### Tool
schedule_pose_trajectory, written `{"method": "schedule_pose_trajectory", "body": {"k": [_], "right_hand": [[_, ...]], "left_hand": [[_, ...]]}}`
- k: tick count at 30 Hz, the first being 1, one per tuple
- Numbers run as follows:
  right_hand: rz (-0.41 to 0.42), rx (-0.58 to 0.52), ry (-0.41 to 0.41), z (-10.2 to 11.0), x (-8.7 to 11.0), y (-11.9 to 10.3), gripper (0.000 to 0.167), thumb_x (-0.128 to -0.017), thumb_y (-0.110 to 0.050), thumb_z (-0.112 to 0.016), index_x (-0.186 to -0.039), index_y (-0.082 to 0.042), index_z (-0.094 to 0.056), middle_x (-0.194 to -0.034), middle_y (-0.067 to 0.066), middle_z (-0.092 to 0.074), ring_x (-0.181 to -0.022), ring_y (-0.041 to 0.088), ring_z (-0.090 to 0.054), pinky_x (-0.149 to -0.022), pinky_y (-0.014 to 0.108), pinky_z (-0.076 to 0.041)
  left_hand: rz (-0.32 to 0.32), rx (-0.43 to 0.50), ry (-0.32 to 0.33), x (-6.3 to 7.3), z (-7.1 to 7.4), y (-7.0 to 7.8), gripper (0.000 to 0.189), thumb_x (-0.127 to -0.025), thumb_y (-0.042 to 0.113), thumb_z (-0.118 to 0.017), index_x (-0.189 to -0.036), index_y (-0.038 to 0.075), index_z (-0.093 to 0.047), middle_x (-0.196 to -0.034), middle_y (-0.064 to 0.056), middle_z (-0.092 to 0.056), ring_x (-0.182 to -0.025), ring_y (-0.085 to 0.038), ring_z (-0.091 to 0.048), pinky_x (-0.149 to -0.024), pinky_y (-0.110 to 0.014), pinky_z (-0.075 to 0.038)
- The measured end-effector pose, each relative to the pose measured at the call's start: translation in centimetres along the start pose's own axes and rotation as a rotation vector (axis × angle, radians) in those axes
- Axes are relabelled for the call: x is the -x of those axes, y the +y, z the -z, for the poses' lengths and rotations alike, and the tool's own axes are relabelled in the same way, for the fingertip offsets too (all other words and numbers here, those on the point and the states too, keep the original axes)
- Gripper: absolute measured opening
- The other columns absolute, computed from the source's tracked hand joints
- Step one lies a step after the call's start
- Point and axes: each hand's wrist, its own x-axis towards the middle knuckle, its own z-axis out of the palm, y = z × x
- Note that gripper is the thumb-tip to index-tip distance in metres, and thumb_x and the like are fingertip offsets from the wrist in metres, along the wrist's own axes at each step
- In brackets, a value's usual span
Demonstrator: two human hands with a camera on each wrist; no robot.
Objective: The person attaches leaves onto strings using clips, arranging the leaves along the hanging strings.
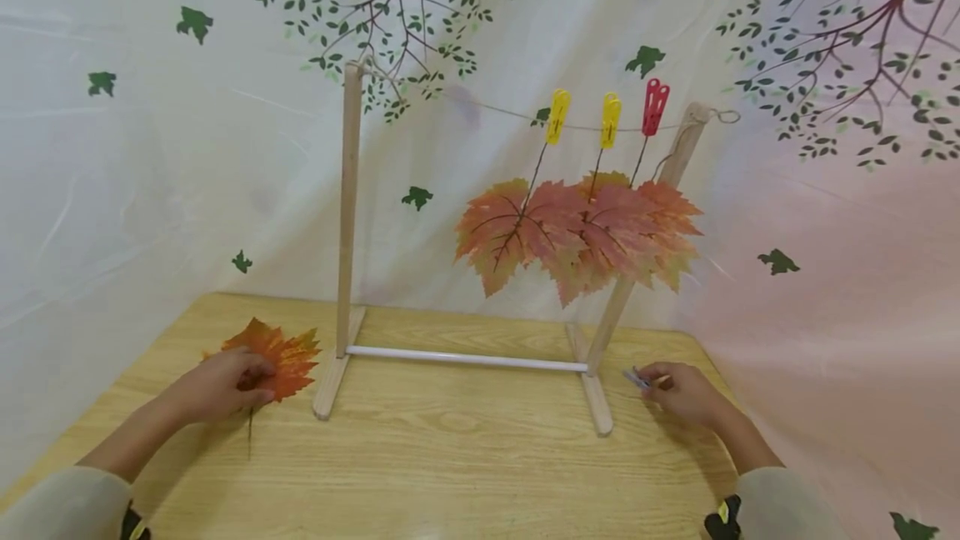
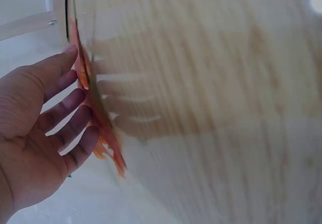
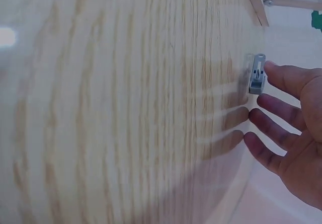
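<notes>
My left hand [image 1: 228,386] rests over an orange artificial maple leaf [image 1: 288,361] on the table at the left. In the left wrist view, its spread, slightly bent fingers reach the leaf [image 2: 108,133]; the leaf's stem points toward me. At the right, a small grey clothespin [image 3: 257,75] lies by the thumb and forefinger of my right hand [image 1: 682,392]. The thumb seems to touch it, and the other fingers are spread. Three maple leaves [image 1: 517,232] hang overlapping from a string [image 1: 495,109], clipped by two yellow clothespins [image 1: 557,117] and a red clothespin [image 1: 655,107].
Between my hands stands a wooden frame [image 1: 348,215] with a white crossbar [image 1: 465,358] near the table [image 1: 457,448]. Its right post leans outward. Behind it hangs a pale curtain [image 1: 300,190] printed with branches and green leaves.
</notes>
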Motion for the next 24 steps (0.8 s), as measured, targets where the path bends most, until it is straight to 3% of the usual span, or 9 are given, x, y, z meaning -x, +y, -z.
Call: {"method": "schedule_pose_trajectory", "body": {"k": [6,13,20,24], "right_hand": [[-0.013,0.001,0.044,-0.3,-0.5,0.1,0.042,-0.096,-0.015,-0.072,-0.131,0.006,-0.062,-0.115,0.024,-0.069,-0.095,0.033,-0.07,-0.07,0.036,-0.058],[0.0,-0.009,0.043,-0.6,-1.3,0.1,0.047,-0.096,-0.012,-0.071,-0.136,0.01,-0.056,-0.116,0.027,-0.066,-0.098,0.039,-0.069,-0.074,0.043,-0.059],[-0.008,-0.024,0.075,-1.0,-2.3,0.3,0.047,-0.094,-0.012,-0.074,-0.132,0.011,-0.057,-0.109,0.023,-0.068,-0.095,0.038,-0.07,-0.074,0.044,-0.059],[0.008,-0.016,0.106,-1.5,-2.9,0.5,0.048,-0.093,-0.012,-0.076,-0.129,0.014,-0.058,-0.103,0.022,-0.069,-0.092,0.037,-0.071,-0.074,0.044,-0.059]], "left_hand": [[-0.083,0.032,-0.012,0.1,1.1,-0.2,0.025,-0.092,0.028,-0.078,-0.108,0.009,-0.075,-0.102,0.004,-0.07,-0.089,-0.014,-0.067,-0.073,-0.033,-0.056],[-0.152,0.182,-0.129,1.1,2.0,-0.8,0.019,-0.086,0.024,-0.084,-0.101,0.016,-0.075,-0.095,0.008,-0.068,-0.082,-0.004,-0.057,-0.068,-0.027,-0.05],[-0.224,0.198,-0.137,0.8,1.3,-0.4,0.015,-0.086,0.016,-0.084,-0.099,0.016,-0.077,-0.091,0.008,-0.066,-0.077,-0.006,-0.053,-0.063,-0.024,-0.046],[-0.2,0.183,-0.129,0.3,0.8,0.1,0.01,-0.088,0.017,-0.082,-0.097,0.018,-0.077,-0.089,0.009,-0.065,-0.073,-0.006,-0.051,-0.061,-0.023,-0.044]]}}
